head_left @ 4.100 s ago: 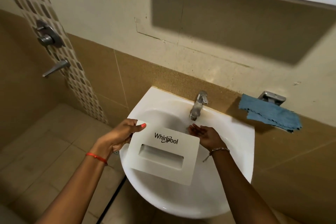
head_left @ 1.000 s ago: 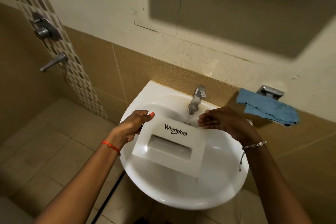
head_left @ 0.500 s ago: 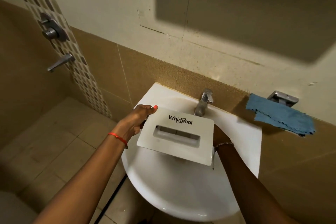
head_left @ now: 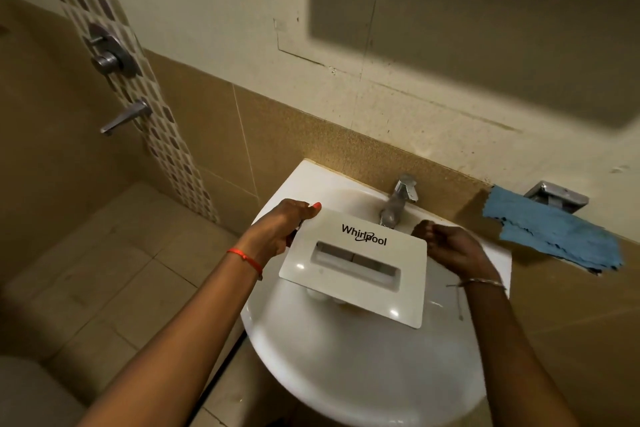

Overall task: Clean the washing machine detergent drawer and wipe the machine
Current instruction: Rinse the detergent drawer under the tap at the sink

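Shower fittings: a round metal shower valve [head_left: 110, 55] and a lever tap [head_left: 126, 117] sit on the mosaic tile strip [head_left: 173, 156] at the upper left of the frame.
Left hand [head_left: 280, 229]: left of centre, it grips the upper left corner of the drawer, with the thumb laid along the top edge and the fingers curled behind. A red thread bracelet [head_left: 244, 258] circles the wrist.
Detergent drawer [head_left: 356, 270]: at the centre of the frame, held above the basin. Its white front panel faces up with the Whirlpool logo near the far edge. The compartments behind the panel are mostly hidden.
Washbasin [head_left: 346, 374]: white and wall-mounted, it fills the lower centre under the drawer.
Basin tap [head_left: 398, 201]: chrome, at the back rim just beyond the drawer's far edge.
Right hand [head_left: 450, 246]: just beside the drawer's upper right corner, fingers curled inward with nothing seen in them. Whether it touches the panel cannot be told. A thin metal bracelet [head_left: 481, 282] is on the wrist.
Blue cloth [head_left: 554, 236]: draped at the right of the frame, below a metal wall holder [head_left: 557, 196].
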The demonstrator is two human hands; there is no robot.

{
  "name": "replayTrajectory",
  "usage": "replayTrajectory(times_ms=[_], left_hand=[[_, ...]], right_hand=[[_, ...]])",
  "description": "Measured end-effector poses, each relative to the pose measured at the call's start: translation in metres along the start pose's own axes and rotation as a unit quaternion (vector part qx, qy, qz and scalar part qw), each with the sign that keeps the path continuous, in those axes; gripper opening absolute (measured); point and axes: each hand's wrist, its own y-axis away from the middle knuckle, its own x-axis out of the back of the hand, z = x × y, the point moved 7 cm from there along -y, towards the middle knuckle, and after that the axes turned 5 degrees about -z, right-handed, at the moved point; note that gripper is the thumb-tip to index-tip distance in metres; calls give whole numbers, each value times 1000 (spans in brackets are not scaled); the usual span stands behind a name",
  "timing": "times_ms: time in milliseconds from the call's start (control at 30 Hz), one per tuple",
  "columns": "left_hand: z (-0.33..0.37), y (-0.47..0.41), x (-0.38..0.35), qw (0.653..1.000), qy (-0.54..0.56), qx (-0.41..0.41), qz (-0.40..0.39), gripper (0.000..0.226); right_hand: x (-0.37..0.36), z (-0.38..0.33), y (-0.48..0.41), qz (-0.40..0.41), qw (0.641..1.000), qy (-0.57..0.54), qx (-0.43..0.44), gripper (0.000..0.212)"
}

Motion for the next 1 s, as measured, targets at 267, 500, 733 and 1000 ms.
replayTrajectory(times_ms=[267,500,733,1000], left_hand=[[8,3,-13,1000,23,18,12,21],[9,7,-21,1000,9,21,-10,21],[9,17,-23,1000,25,-6,-15,17],[-21,38,-25,997,-8,-67,-43,19]], right_hand=[[-98,-49,38,-65,987,145,-11,17],[-164,-21,23,-29,963,263,-43,26],[-105,-52,22,168,921,333,116,17],[-3,-47,9,372,871,268,178,20]])
